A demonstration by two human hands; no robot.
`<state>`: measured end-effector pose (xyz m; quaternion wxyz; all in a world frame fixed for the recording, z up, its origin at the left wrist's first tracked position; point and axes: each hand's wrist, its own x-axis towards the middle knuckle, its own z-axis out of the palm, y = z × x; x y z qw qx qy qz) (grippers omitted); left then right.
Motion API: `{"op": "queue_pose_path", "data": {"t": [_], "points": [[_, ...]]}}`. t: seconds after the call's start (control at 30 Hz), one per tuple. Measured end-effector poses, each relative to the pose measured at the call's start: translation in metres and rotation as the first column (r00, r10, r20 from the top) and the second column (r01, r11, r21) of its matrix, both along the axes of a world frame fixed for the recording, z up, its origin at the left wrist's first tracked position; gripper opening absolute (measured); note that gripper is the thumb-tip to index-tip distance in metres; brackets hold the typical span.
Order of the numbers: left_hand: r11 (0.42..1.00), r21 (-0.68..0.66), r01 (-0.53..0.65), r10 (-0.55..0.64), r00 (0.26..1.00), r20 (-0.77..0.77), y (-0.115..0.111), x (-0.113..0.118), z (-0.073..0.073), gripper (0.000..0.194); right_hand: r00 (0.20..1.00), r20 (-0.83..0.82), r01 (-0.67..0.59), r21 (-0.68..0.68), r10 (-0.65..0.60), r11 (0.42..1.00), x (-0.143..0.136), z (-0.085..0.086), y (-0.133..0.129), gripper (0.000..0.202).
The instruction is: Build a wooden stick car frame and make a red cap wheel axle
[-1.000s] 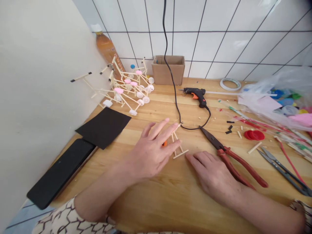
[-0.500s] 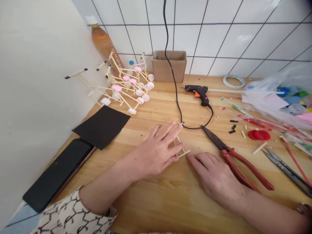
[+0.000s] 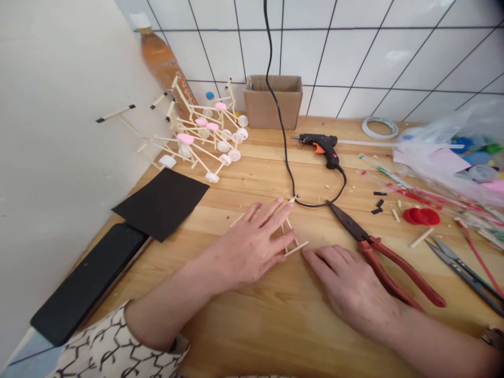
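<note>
My left hand (image 3: 248,244) lies palm down over a small frame of thin wooden sticks (image 3: 296,248), its fingers stretched and spread. Most of the frame is hidden beneath it. Sticks show between and beyond the fingers, and a dark-tipped end (image 3: 297,196) pokes out past the fingertips. Close by on the right, my right hand (image 3: 350,283) rests on the table with its fingers loosely curled. Its index fingertip is at the frame's near right stick end; whether it touches I cannot tell. Nothing shows in its grasp.
Finished-looking stick models with bottle-cap wheels (image 3: 212,177) stand back left by a bottle (image 3: 157,55). Black card (image 3: 163,202) overlaps a phone (image 3: 90,281). A glue gun (image 3: 321,144), cardboard box (image 3: 273,107), tape roll (image 3: 380,127), pliers (image 3: 366,244), red caps (image 3: 422,216) and snips (image 3: 464,270) lie around.
The view has shifted slightly. Both hands and the stick frame keep practically the same positions on the table.
</note>
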<state>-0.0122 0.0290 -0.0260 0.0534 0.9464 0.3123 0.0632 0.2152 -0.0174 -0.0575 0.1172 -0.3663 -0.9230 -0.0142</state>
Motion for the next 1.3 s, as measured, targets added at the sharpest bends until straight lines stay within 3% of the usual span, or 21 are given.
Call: {"op": "queue_pose_path", "data": {"t": [1.3], "points": [[1.000,0.013,0.015,-0.015,1.000,-0.017,0.0003,-0.0013,-0.0028,0.038,0.998,0.017,-0.057,-0.019,0.057,0.998,-0.0085,0.0019,-0.0024,0.037]]}}
